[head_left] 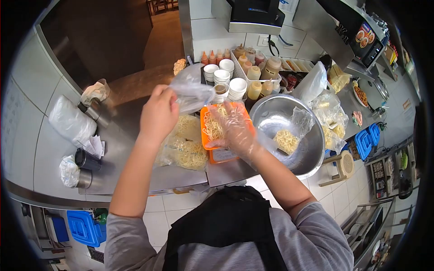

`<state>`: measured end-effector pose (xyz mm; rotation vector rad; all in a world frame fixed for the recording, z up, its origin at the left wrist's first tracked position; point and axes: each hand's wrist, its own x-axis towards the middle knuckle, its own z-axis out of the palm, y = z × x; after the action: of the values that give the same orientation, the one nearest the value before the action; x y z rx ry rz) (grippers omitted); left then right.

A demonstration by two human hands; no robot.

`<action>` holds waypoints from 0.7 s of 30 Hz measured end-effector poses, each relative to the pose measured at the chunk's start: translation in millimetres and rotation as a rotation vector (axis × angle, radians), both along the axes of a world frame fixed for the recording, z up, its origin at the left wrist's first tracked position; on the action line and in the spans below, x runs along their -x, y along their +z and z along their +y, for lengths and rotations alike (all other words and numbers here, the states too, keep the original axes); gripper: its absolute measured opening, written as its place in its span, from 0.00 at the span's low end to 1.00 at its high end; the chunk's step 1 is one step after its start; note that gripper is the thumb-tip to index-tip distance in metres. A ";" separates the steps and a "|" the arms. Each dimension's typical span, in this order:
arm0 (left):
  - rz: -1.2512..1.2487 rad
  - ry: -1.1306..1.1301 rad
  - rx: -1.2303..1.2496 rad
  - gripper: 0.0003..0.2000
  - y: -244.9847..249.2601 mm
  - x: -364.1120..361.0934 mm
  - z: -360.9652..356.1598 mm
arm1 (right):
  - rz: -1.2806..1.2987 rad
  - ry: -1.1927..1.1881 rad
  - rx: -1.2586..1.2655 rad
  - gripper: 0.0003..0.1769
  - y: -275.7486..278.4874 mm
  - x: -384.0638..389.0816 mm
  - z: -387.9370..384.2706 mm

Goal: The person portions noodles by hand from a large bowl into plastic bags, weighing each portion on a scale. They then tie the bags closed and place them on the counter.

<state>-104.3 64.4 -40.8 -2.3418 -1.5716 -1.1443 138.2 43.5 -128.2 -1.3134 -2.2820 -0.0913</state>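
My bare left hand [158,113] is closed in a fist around a clear plastic bag [187,88], held up above the counter. On my right hand [237,131] is a clear plastic glove. Its fingers are spread over the noodles [213,126] in a square orange container [208,144], partly covering them. Just left of the container, bagged noodles [187,153] lie on the counter. To the right stands a large steel bowl [264,117], with a noodle portion [286,141] and a crumpled clear bag [302,121] inside.
Behind the container are stacked white cups [237,88] and a white basket [235,58] of sauce bottles. More bagged noodles [332,119] sit right of the bowl. A dark tumbler [88,159] stands at the left. A stool [346,163] is on the floor at right.
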 end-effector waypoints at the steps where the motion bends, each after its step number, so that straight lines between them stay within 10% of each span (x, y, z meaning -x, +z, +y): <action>1: 0.051 0.019 0.045 0.07 -3.4 -6.7 10.9 | 0.003 0.002 0.001 0.59 -9.9 0.7 6.5; 11: 0.423 0.046 0.163 0.18 -49.0 -87.6 97.6 | -0.053 0.136 0.261 0.31 -23.5 -10.9 38.6; 16: 0.612 -0.512 -0.033 0.23 -56.4 -70.4 101.5 | 0.211 0.179 0.254 0.23 -6.9 -17.5 42.5; 18: 0.462 -0.568 0.391 0.26 -43.0 -73.7 91.2 | 1.295 0.186 0.797 0.18 5.4 -12.1 44.7; 21: 0.402 -0.711 0.145 0.30 -52.7 -69.5 95.4 | 1.333 0.182 0.850 0.15 30.6 -25.3 53.7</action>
<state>-34.7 159.8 -93.5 -3.0862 -0.7189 -0.5615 163.4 97.2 -97.6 -0.9328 -1.1843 1.4676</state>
